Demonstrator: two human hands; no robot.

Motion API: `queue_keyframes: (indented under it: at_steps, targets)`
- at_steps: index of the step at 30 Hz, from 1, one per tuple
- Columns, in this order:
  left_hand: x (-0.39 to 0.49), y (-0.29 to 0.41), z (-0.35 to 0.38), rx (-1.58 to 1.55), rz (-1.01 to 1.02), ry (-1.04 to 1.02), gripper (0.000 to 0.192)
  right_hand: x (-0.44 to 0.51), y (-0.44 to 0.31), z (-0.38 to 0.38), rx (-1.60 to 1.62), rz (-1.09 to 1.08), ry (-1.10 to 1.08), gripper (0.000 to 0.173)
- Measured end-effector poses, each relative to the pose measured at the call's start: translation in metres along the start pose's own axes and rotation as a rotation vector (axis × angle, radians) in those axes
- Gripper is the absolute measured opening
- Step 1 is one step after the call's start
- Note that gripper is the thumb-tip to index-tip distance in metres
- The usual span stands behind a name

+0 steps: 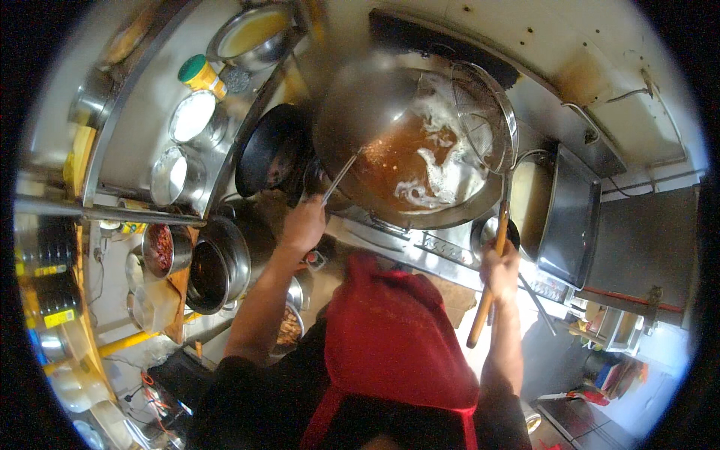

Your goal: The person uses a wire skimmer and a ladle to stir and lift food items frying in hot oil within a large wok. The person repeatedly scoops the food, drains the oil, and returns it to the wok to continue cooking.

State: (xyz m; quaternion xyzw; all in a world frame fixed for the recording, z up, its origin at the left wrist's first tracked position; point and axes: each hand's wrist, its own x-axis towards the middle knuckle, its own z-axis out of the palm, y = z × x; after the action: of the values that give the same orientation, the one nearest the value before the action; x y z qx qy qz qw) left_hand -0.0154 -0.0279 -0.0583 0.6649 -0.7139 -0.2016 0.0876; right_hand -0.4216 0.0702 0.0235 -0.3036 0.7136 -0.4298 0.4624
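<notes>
A large wok (360, 197) on the stove holds brown liquid (405, 163) with pale foam and small bits in it. My left hand (304, 224) grips a thin metal utensil (341, 181) that reaches over the wok's near left side; its far end is in or close to the liquid and hard to make out. In my right hand (500, 270) is the wooden handle (502, 225) of a wire mesh skimmer (481, 121). The skimmer's round basket is over the right part of the wok. A grey blur hides the wok's upper left.
A dark wok (274, 152) adjoins on the left. Steel bowls of white contents (192, 117) and a green-lidded container (194, 68) stand on the left counter. Right of the big wok are a pot of pale liquid (529, 197) and a dark rectangular tray (571, 219).
</notes>
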Motion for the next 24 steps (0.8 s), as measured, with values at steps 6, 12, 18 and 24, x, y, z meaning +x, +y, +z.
queue_keyframes:
  at_steps: [6, 12, 18, 24]
  targets:
    - [-0.004, 0.013, -0.036, -0.126, 0.016, 0.003, 0.023, 0.016, -0.003, -0.006, -0.030, -0.016, 0.035, 0.016]
    - [-0.018, 0.017, -0.043, -0.283, 0.056, 0.100, 0.023, 0.037, 0.000, -0.007, -0.199, -0.057, 0.084, 0.014]
    - [-0.033, 0.010, -0.033, -0.299, 0.119, 0.194, 0.023, 0.055, 0.000, -0.001, -0.056, -0.084, 0.094, 0.008]
    - [-0.043, 0.012, -0.026, -0.295, 0.261, 0.313, 0.022, 0.068, 0.001, 0.001, -0.069, -0.054, 0.087, 0.010]
